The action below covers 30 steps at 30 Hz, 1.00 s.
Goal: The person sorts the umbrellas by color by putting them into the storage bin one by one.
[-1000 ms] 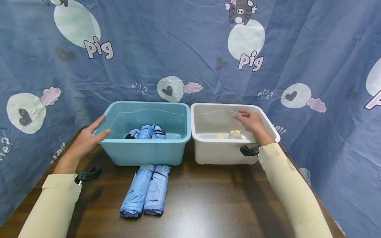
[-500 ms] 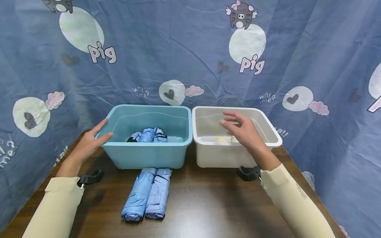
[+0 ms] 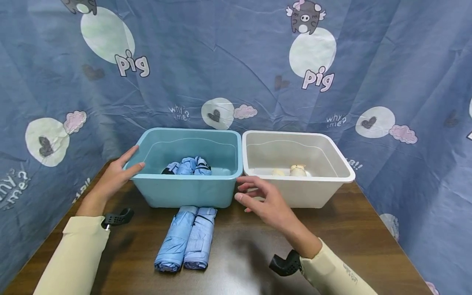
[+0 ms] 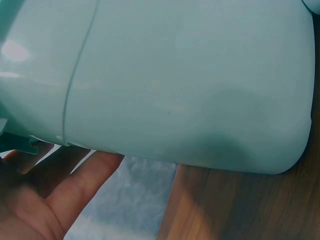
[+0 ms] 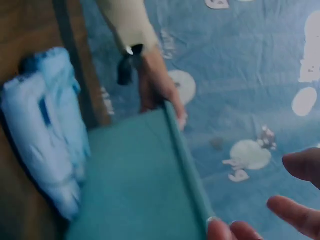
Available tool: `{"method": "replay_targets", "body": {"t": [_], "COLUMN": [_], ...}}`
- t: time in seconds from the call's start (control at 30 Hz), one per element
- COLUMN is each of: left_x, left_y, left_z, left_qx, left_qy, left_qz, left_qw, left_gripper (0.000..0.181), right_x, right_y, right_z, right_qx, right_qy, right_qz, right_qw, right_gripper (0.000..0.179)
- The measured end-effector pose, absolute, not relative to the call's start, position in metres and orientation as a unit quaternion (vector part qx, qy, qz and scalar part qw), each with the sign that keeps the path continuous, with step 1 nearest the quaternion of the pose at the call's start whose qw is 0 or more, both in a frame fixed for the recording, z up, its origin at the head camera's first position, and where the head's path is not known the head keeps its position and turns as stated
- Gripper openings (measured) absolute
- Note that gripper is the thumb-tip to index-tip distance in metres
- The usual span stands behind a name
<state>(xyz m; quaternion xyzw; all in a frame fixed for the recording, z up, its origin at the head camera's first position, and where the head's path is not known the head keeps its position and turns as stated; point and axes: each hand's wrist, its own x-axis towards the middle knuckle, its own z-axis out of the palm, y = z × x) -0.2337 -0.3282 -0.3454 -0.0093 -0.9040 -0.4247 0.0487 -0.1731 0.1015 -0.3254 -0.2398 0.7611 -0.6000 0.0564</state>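
My left hand (image 3: pixel 114 182) holds the left rim of a teal plastic bin (image 3: pixel 184 192), thumb over the edge and fingers against the outer side wall. Several bunched blue fabric bundles (image 3: pixel 186 166) lie in that bin. In front of it, two rolled blue fabric bundles (image 3: pixel 175 241) lie side by side on the table; a dark band crosses the right-hand one. My right hand (image 3: pixel 267 203) hovers before the gap between the bins, fingers loosely bent and holding nothing. In the right wrist view, its fingertips (image 5: pixel 295 215) show at the lower right, the rolls blurred at left.
A white bin (image 3: pixel 306 192) stands right beside the teal one, with small cream-coloured items (image 3: pixel 298 170) on its floor. Both bins are on a brown wooden table (image 3: pixel 354 229). A blue patterned cloth (image 3: pixel 258 53) hangs behind them.
My right hand has come out from over the white bin, moving left and toward me. My left hand stays at the teal bin's rim. The view has shifted slightly.
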Motion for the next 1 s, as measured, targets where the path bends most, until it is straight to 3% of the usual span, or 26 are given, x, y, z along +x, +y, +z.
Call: {"method": "replay_targets", "body": {"t": [0.17, 0.33, 0.7, 1.0], "left_x": [-0.236, -0.237, -0.233, -0.235], "left_y": [-0.330, -0.329, -0.327, -0.329], "left_z": [-0.346, -0.346, -0.349, -0.350], "left_qx": [-0.011, -0.014, -0.023, -0.028], "left_qy": [-0.902, -0.900, -0.895, -0.896], "left_qz": [-0.429, -0.432, -0.442, -0.439], "left_qw": [0.053, 0.052, 0.055, 0.067], "left_gripper": [0.081, 0.081, 0.081, 0.080], "right_x": [-0.172, -0.171, -0.171, -0.162], "right_y": [0.081, 0.060, 0.021, -0.004], "right_z": [-0.357, -0.390, -0.437, -0.444], "right_qx": [-0.225, -0.204, -0.233, -0.167], "right_qy": [0.761, 0.777, 0.862, 0.896], "right_qz": [-0.593, -0.569, -0.438, -0.401], "right_qw": [0.136, 0.177, 0.105, 0.089], "right_gripper": [0.050, 0.056, 0.075, 0.082]}}
